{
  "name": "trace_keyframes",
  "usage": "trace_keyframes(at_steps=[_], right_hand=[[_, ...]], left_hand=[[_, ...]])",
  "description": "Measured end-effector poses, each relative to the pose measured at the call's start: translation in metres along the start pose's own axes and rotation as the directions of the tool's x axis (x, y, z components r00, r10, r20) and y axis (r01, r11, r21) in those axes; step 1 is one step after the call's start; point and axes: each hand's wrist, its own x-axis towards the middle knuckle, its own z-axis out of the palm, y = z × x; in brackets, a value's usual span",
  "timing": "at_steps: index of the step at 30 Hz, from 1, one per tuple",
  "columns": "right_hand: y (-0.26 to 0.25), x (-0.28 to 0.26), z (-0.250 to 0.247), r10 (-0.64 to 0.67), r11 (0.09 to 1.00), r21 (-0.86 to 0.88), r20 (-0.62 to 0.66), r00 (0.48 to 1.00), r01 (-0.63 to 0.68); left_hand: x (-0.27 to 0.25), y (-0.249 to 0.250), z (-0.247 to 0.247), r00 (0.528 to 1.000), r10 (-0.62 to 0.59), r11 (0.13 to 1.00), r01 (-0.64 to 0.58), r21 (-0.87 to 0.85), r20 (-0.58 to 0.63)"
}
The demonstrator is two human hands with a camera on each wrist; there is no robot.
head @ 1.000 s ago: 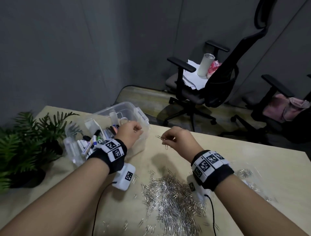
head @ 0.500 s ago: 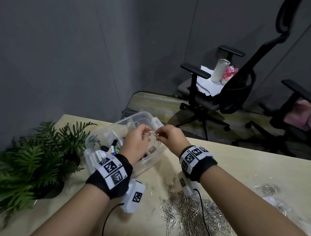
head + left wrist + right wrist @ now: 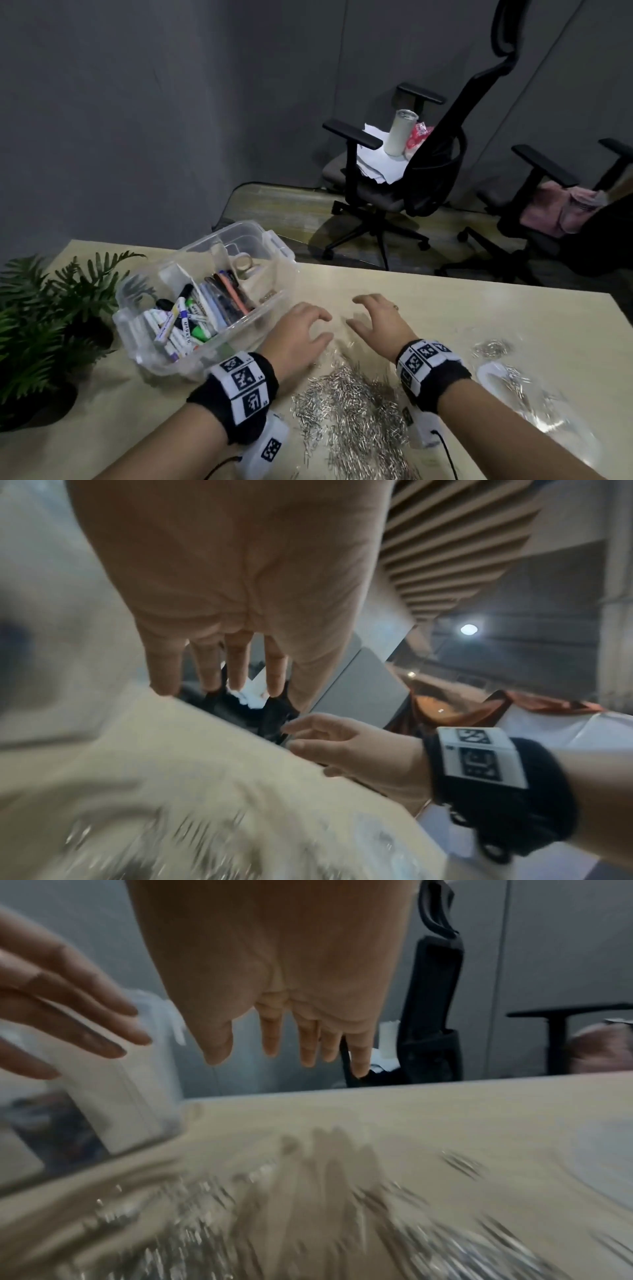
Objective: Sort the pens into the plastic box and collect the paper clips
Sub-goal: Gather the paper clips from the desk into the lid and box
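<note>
Where paper clips (image 3: 349,407) litter beige table (image 3: 479,308), grey walls

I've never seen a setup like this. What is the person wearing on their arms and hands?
Both hands, left hand and right hand, are bare, and so are the forearms. Each wrist carries a black wristband with white squares printed in black block patterns. A small white box with a black cable hangs beneath each wrist.

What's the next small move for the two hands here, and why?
Probably lower both hands onto the paper clip pile and scoop a bunch together. The left hand and right hand hover open and hold nothing just beyond the pile, while the pens already lie in the plastic box, so the clips are what's left.
</note>
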Motion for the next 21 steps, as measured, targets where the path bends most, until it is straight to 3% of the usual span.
trace_keyframes(at_steps=[2,5,8,12,17,21], right_hand=[[0.029,-0.017,0.013,0.118,0.990,-0.083,0.067,0.991,-0.113],[0.066,-0.035,0.022,0.287,0.954,-0.128,0.136,0.948,-0.270],[0.090,-0.044,0.027,0.336,0.942,-0.091,0.208,0.918,-0.324],[0.089,-0.061,0.040,0.267,0.963,-0.106,0.284,0.921,-0.247],[0.066,-0.092,0.052,0.005,0.994,0.102,0.380,0.925,-0.047],[0.067,-0.083,0.050,-0.093,0.994,0.088,0.320,0.943,0.068]], left_hand=[[0.001,-0.013,0.025,0.992,-0.101,0.994,0.096,0.059,0.082],[0.005,-0.034,0.054,0.959,-0.262,0.960,0.248,0.129,0.111],[0.007,-0.049,0.078,0.941,-0.305,0.937,0.269,0.221,0.149],[0.000,-0.050,0.099,0.962,-0.197,0.957,0.147,0.249,0.188],[-0.008,-0.044,0.109,0.981,-0.056,0.986,0.024,0.167,0.185],[-0.005,-0.045,0.115,0.986,-0.095,0.964,0.057,0.260,0.137]])
